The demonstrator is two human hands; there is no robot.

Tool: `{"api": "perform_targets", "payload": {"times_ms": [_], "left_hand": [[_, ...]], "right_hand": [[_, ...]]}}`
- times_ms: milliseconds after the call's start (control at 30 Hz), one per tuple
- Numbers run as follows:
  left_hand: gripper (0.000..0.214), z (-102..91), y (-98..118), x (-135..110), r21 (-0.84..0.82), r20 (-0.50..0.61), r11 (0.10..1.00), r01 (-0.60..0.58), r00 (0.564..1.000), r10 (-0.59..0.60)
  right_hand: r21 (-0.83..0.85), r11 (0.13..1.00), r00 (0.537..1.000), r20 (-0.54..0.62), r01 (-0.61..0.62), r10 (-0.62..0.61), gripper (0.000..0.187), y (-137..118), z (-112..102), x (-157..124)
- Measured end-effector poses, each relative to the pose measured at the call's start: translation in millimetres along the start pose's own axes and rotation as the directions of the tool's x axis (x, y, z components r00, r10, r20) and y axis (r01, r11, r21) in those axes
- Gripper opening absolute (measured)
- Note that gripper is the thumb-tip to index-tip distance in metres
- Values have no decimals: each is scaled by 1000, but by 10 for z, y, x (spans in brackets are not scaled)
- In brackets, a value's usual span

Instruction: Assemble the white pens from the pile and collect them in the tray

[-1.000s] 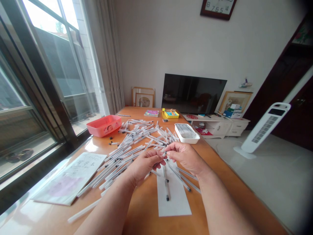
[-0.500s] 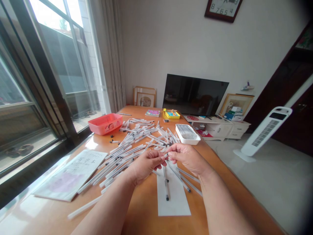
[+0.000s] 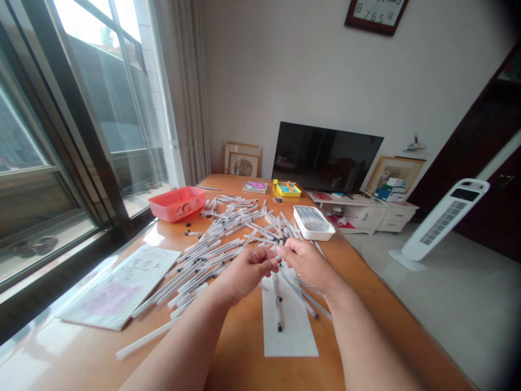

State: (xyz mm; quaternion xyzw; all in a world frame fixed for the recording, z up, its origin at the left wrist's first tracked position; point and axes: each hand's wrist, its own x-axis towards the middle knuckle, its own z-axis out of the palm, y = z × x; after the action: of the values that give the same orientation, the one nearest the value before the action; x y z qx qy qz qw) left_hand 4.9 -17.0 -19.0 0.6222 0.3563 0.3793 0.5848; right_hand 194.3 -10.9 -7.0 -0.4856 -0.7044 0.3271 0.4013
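My left hand (image 3: 244,272) and my right hand (image 3: 306,263) meet above the wooden table (image 3: 236,353), fingertips pinched together on a white pen (image 3: 277,250) held between them. Only a short piece of that pen shows between the fingers. A big heap of white pens with black tips (image 3: 220,239) lies just beyond and left of my hands. Under my hands is a white paper strip (image 3: 290,326) with a few pens (image 3: 278,315) lying on it.
A pink basin (image 3: 178,203) stands at the back left near the window. A white tray (image 3: 313,222) sits back right. A printed sheet (image 3: 122,285) lies at the left. Books (image 3: 286,189), a TV (image 3: 325,157) and a tower fan (image 3: 442,220) are beyond.
My hands stay pinched together on the pen and have shifted slightly up and away. The camera has tilted a little.
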Motion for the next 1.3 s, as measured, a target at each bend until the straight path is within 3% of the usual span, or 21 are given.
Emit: {"api": "perform_targets", "payload": {"times_ms": [200, 300, 433, 633, 833, 1067, 1300], "left_hand": [[32, 14, -14, 10, 16, -1, 1000, -10, 1000, 10], [29, 2, -5, 9, 48, -9, 998, -26, 1000, 27], [32, -10, 27, -4, 48, -28, 999, -8, 1000, 10], [38, -29, 11, -8, 30, -43, 1000, -1, 999, 2], [37, 6, 31, -2, 23, -62, 1000, -4, 998, 6], [31, 17, -39, 28, -6, 10, 997, -72, 997, 72], [30, 9, -27, 22, 87, -20, 995, -41, 999, 43]], "right_hand": [[-121, 992, 999, -29, 26, -30, 45, 88, 59, 39], [-43, 999, 1000, 8, 15, -15, 49, 77, 52, 29], [116, 992, 997, -56, -47, 53, 48, 53, 21, 22], [301, 953, 998, 49, -42, 29, 31, 67, -6, 28], [213, 977, 1000, -7, -5, 6, 30, 62, 39, 30], [-120, 992, 993, -112, 31, -45, 45, 111, 115, 48], [-1, 1000, 997, -79, -9, 9, 55, 93, 61, 48]]}}
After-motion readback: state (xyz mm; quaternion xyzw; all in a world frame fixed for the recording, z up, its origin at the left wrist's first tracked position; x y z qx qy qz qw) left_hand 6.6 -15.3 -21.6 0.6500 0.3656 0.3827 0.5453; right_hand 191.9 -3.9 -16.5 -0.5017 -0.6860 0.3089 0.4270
